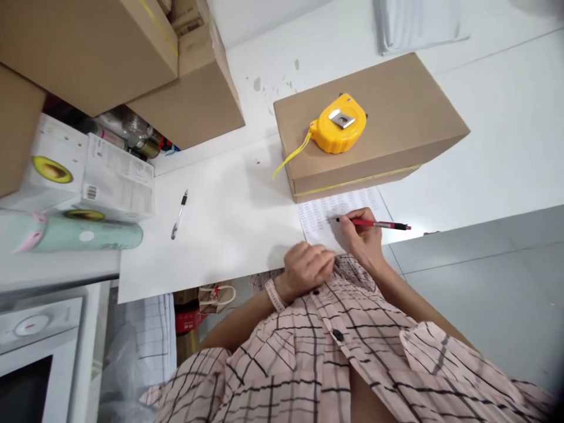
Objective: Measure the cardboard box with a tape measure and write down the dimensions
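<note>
My right hand (363, 236) is closed around a red pen (374, 224). Its black tip points left, at or just above a printed sheet of paper (321, 218) with rows of small text. My left hand (308, 268) is curled up at the table's front edge by the sheet's lower left corner, against the plaid shirt; the inside of its fingers is hidden. Over the far part of the sheet stands a closed brown cardboard box (392, 111). A yellow tape measure (339, 124) with a metal clip and a yellow strap lies on the box.
On the white table (211, 235) lies a clear pen with black ends (179, 214). Stacked cardboard boxes (185, 100), white avocado-printed cartons (117, 176) and a mint-green cylinder (106, 236) line the left side. A plastic-wrapped stack (414, 23) lies at the back; a white appliance (39, 346) stands lower left.
</note>
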A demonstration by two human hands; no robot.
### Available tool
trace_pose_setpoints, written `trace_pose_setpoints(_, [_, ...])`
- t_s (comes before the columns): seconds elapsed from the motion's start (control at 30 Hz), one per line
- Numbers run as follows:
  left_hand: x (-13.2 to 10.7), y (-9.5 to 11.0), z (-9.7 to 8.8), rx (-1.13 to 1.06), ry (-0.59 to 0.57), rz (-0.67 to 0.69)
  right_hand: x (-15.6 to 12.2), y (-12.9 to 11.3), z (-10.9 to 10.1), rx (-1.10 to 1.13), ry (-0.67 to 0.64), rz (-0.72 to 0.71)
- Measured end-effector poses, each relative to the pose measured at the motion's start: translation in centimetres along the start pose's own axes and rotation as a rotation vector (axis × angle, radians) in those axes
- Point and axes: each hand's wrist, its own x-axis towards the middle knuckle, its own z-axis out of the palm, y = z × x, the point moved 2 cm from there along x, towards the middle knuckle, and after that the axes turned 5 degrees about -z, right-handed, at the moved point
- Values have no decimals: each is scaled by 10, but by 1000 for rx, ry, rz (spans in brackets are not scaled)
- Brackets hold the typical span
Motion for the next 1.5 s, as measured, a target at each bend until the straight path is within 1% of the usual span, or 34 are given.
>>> trace_pose_setpoints(0.07, [-10, 5, 11, 71, -171, 59, -1, -4, -1, -67, -71, -10])
trace_pose_setpoints(0.13, [-7, 5, 16, 203, -303, 70, -1, -7, -1, -85, -132, -14])
trace_pose_setpoints(0.17, [-4, 4, 17, 269, -344, 75, -1, -7, -1, -86, -145, -16])
trace_pose_setpoints(0.23, [2, 1, 19, 356, -380, 108, -2, -5, -1, -90, -144, -18])
trace_pose_setpoints(0.33, [4, -3, 22, 367, -364, 147, -7, 1, 0, -122, -129, -24])
trace_pose_setpoints(0.5, [-2, -8, 27, 359, -274, 144, -12, 2, 2, -193, -115, -53])
trace_pose_setpoints(0.73, [-1, -9, 28, 347, -349, 123, -8, -5, 4, -241, -112, -48])
trace_pose_setpoints(0.9, [-1, -9, 26, 329, -336, 124, -9, 1, 5, -214, -115, -72])
trace_pose_setpoints(1.03, [-1, -10, 25, 305, -319, 121, -10, 0, 5, -227, -112, -35])
trace_pose_setpoints(1.17, [-2, -11, 27, 267, -360, 108, -9, -3, 5, -242, -116, -10])
trace_pose_setpoints(1.3, [-1, -11, 27, 264, -383, 93, -9, -2, 5, -221, -96, -44])
trace_pose_setpoints(1.5, [0, -10, 24, 295, -336, 109, -8, -4, 4, -227, -112, -61])
